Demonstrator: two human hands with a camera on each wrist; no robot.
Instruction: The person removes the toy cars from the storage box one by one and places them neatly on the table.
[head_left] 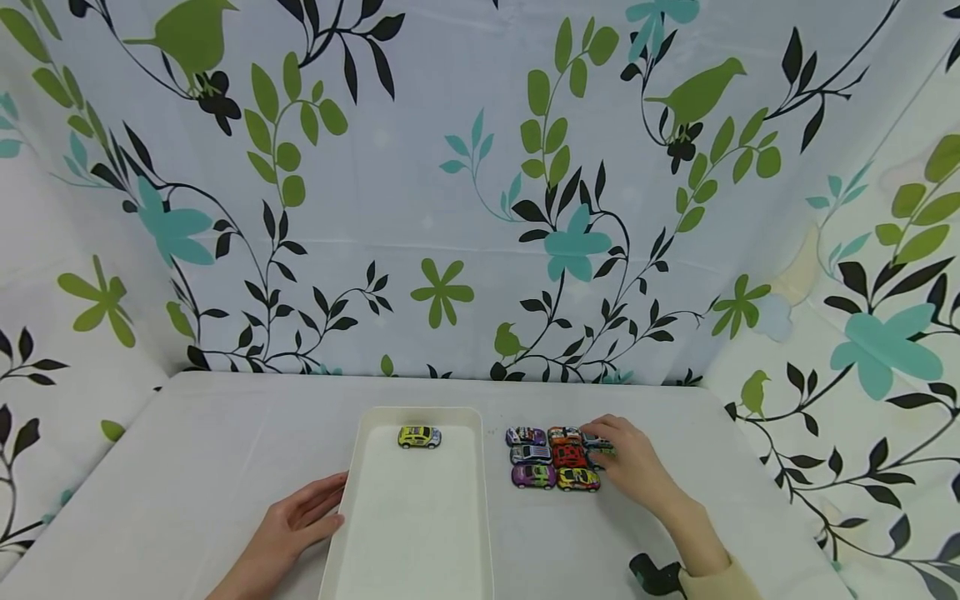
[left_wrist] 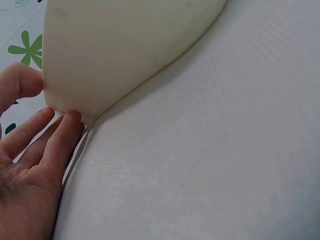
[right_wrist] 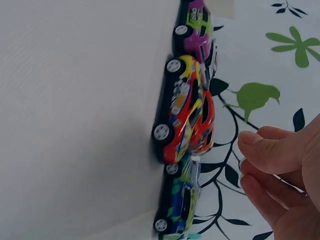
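My left hand [head_left: 300, 521] rests its fingertips and thumb against the left side of a cream tray [head_left: 420, 533]. In the left wrist view, relaxed fingers touch the tray wall [left_wrist: 120, 55] close above the table. A yellow toy car [head_left: 419, 437] sits inside the tray at its far end. My right hand [head_left: 633, 467] hovers at the right side of a group of toy cars, partly hiding the blue-green toy car [right_wrist: 182, 200]. Thumb and fingers are apart with nothing visible between them. Beside it are a yellow-red toy car [head_left: 578, 479] and a red toy car [head_left: 569, 456].
Left in the group stand a purple-green toy car [head_left: 533, 476], a silver toy car [head_left: 530, 454] and a white-purple toy car [head_left: 525, 436]. An orange toy car [head_left: 564, 435] is at the back. A black device [head_left: 654, 575] is by the right sleeve. Patterned cloth [head_left: 480, 183] surrounds the white table [head_left: 225, 442].
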